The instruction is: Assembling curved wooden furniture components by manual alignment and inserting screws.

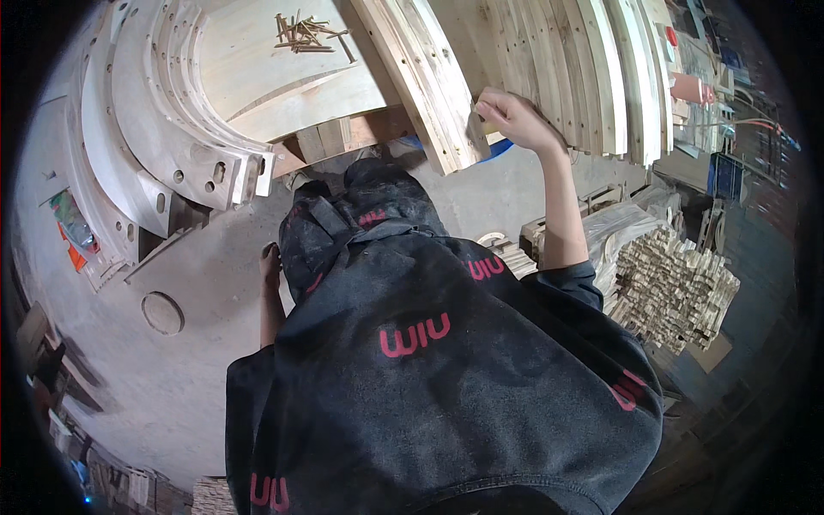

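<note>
My right hand (515, 118) is at the near end of a bundle of pale wooden strips (427, 81) with small holes along them. Its fingers are curled closed against the side of the bundle, and what they hold, if anything, is hidden. My left hand (270, 260) hangs low beside my dark trousers, away from the work surface. Its fingers are turned away and partly in shadow. A small heap of brass-coloured screws (309, 34) lies on a wooden board (257, 77) to the left of the bundle.
Curved pale wooden parts (163, 129) with holes and slots are stacked at the left. More drilled wooden slats (558, 69) lie side by side at the right. A wrapped pile of small wood pieces (674, 283) stands lower right. A round disc (162, 313) rests on the floor.
</note>
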Action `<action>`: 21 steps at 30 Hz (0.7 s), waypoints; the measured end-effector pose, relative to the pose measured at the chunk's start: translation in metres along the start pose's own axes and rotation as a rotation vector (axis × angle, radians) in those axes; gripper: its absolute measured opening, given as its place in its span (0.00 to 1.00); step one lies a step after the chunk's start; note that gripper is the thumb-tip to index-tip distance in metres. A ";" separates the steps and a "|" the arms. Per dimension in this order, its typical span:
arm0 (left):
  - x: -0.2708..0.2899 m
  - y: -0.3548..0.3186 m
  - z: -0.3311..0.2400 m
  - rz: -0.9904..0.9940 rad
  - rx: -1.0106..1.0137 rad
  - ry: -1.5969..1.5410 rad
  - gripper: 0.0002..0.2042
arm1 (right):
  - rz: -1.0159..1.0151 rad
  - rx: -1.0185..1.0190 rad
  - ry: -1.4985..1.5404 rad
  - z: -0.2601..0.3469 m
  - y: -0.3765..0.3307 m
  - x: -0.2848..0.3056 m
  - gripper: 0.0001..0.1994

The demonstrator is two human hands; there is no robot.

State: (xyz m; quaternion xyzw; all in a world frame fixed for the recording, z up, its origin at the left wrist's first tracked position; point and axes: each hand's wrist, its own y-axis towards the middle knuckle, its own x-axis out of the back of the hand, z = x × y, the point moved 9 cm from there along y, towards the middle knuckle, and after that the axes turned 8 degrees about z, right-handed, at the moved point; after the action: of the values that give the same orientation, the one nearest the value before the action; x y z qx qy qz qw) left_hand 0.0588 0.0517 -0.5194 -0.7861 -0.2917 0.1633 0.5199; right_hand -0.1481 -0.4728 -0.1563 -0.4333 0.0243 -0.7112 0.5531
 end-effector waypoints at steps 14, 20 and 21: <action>-0.002 0.009 -0.005 0.052 -0.040 0.093 0.22 | -0.019 -0.007 -0.019 -0.007 -0.034 -0.015 0.11; 0.004 0.014 -0.002 0.026 -0.005 0.068 0.23 | -0.041 0.091 -0.049 -0.009 -0.040 -0.023 0.11; 0.005 0.015 -0.002 0.025 -0.005 0.071 0.23 | -0.043 0.091 -0.047 -0.009 -0.040 -0.023 0.11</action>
State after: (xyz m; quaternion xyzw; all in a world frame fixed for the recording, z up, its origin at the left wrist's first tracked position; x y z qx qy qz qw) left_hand 0.0683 0.0497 -0.5321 -0.7964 -0.2636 0.1409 0.5257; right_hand -0.1847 -0.4425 -0.1551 -0.4245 -0.0302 -0.7129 0.5574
